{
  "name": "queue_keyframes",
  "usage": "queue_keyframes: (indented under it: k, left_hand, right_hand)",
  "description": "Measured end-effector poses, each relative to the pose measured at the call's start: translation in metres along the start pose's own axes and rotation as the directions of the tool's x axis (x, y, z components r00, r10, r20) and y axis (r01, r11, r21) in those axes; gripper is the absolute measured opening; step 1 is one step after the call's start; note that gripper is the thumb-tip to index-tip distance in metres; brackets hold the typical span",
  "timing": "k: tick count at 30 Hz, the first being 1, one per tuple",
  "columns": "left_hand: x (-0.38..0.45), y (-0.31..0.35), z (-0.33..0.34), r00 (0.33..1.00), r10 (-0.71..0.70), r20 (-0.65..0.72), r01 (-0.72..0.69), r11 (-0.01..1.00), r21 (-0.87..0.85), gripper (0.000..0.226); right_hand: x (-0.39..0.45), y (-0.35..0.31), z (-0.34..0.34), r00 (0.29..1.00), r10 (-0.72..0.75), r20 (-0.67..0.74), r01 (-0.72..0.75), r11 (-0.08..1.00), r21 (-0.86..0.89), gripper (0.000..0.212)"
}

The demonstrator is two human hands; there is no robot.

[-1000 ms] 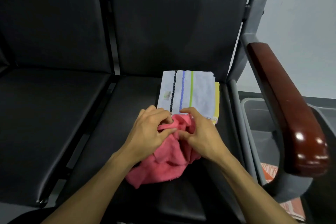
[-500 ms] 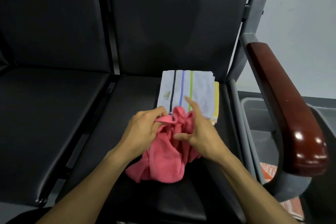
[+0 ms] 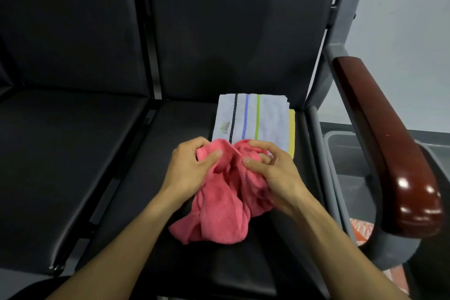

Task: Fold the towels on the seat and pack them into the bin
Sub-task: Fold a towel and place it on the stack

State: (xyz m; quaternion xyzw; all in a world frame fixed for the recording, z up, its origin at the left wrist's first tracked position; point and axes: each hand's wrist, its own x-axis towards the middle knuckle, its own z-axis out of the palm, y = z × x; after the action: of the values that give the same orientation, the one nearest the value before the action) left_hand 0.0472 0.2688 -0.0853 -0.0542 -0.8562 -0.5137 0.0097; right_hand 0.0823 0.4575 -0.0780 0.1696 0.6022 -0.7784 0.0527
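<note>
**Pink towel gathered at its top edge, fold not yet formed**

Since half a second ago, both hands have shifted along the pink towel's top edge: the right hand, then splayed, now pinches cloth, and the left hand has moved slightly outward. On the black seat the pink towel lies bunched at six o'clock from the folded striped towel, its far edge touching that stack; a yellow towel peeks out beneath at three o'clock. Each hand grips a bunch of cloth, thumbs on top.

Risk, as I judge it: spreading the crumpled towel could drag or nudge the folded stack askew, or a corner could slip loose.

At three o'clock, past the wooden armrest, the grey bin sits low; an orange patterned item shows there, though whether it is inside I cannot tell.
</note>
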Motion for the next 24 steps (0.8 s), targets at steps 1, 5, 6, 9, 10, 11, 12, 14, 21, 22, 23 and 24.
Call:
queue_keyframes:
  k: [1,5,6,9,10,11,12,14,21,22,23,24]
  left_hand:
    - [-0.002,0.003,0.002,1.000,0.005,0.028,-0.005,1.000,-0.013,0.016]
    - [-0.012,0.015,0.011,0.976,0.070,0.206,-0.055,0.995,-0.078,0.009]
    - [-0.014,0.016,0.013,0.971,0.076,0.225,-0.055,0.994,-0.100,0.008]
    - [-0.013,0.013,0.015,0.981,0.070,0.180,-0.056,0.995,-0.080,0.009]
    - [-0.012,0.011,0.015,0.987,0.052,0.152,-0.043,0.997,-0.062,0.009]
    - [-0.011,0.010,0.013,0.990,0.032,0.137,-0.025,0.998,-0.057,0.009]
    - [-0.010,0.009,0.013,0.990,0.015,0.138,-0.006,0.998,-0.067,0.008]
    - [-0.009,0.007,0.013,0.985,0.005,0.171,0.015,0.993,-0.116,0.005]
    - [-0.012,0.007,0.018,0.959,-0.023,0.282,0.109,0.949,-0.296,0.007]
    - [-0.012,0.006,0.017,0.956,-0.037,0.291,0.132,0.940,-0.314,0.011]
    - [-0.012,0.006,0.017,0.952,-0.049,0.302,0.151,0.935,-0.323,0.014]
    - [-0.013,0.006,0.017,0.947,-0.061,0.315,0.170,0.927,-0.334,0.016]
  right_hand:
    - [-0.001,-0.001,0.003,0.999,0.022,0.038,-0.025,0.996,0.080,0.039]
    - [-0.002,0.002,0.007,0.989,0.048,0.136,-0.074,0.979,0.188,0.045]
    - [-0.003,0.001,0.007,0.986,0.054,0.160,-0.086,0.976,0.201,0.045]
    - [-0.004,-0.002,0.006,0.968,0.048,0.248,-0.111,0.962,0.248,0.049]
    - [-0.006,-0.002,0.006,0.960,0.034,0.277,-0.106,0.962,0.253,0.053]
    - [-0.006,-0.002,0.007,0.955,0.010,0.296,-0.082,0.969,0.232,0.057]
    - [-0.007,-0.001,0.008,0.954,-0.029,0.298,-0.024,0.985,0.172,0.059]
    - [-0.007,0.002,0.010,0.951,-0.136,0.278,0.151,0.988,-0.034,0.056]
    - [-0.008,0.009,0.014,0.919,-0.346,0.189,0.391,0.738,-0.551,0.045]
    - [-0.008,0.010,0.014,0.908,-0.363,0.209,0.412,0.691,-0.593,0.044]
    - [-0.008,0.009,0.014,0.896,-0.379,0.230,0.432,0.634,-0.641,0.042]
    - [-0.007,0.009,0.013,0.885,-0.393,0.247,0.448,0.581,-0.679,0.039]
